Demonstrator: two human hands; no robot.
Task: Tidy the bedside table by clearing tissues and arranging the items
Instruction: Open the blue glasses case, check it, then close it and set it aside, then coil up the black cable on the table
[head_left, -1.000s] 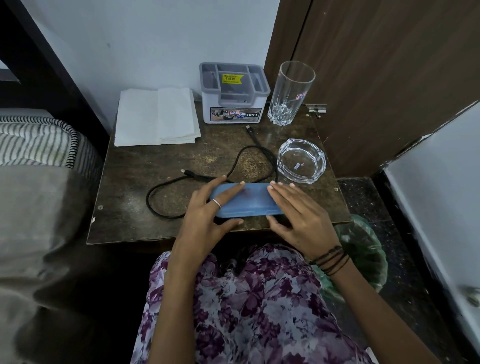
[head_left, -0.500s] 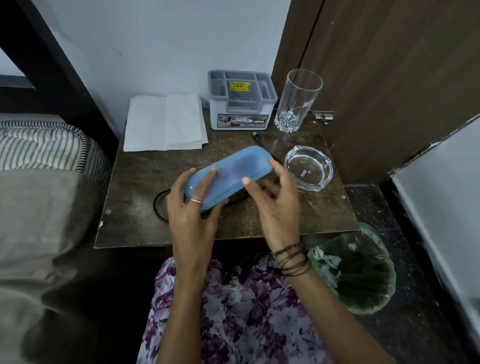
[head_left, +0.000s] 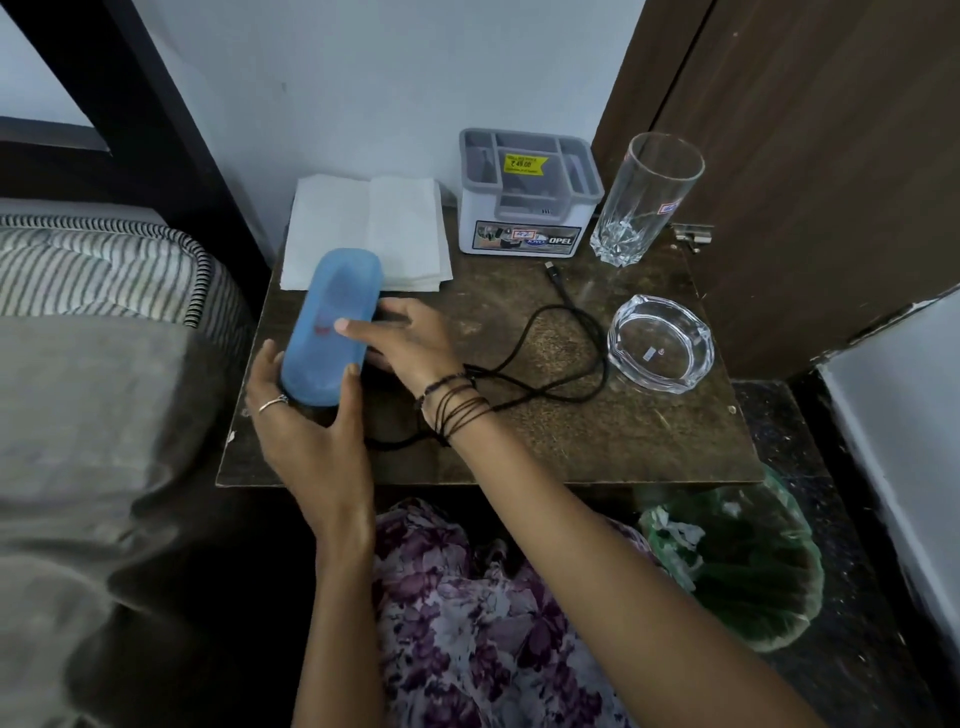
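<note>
A blue oblong case (head_left: 332, 322) is held over the left side of the brown bedside table (head_left: 597, 441), its far end overlapping the stack of white tissues (head_left: 363, 223). My left hand (head_left: 306, 426) grips the case's near end from below, thumb on its right side. My right hand (head_left: 410, 343) holds the case's right edge, thumb on top. A black cable (head_left: 561, 353) loops across the middle of the table, partly hidden by my right wrist.
A grey-and-white organiser box (head_left: 524, 208) stands at the back, a tall glass (head_left: 644, 202) to its right, a glass ashtray (head_left: 660, 343) nearer. A green-lined bin (head_left: 748, 561) with crumpled tissue sits below the table's right corner. The bed (head_left: 104, 322) is on the left.
Both hands lifted the blue case from the table's front edge and carried it left, turning it lengthwise towards the tissues. The cable is now uncovered.
</note>
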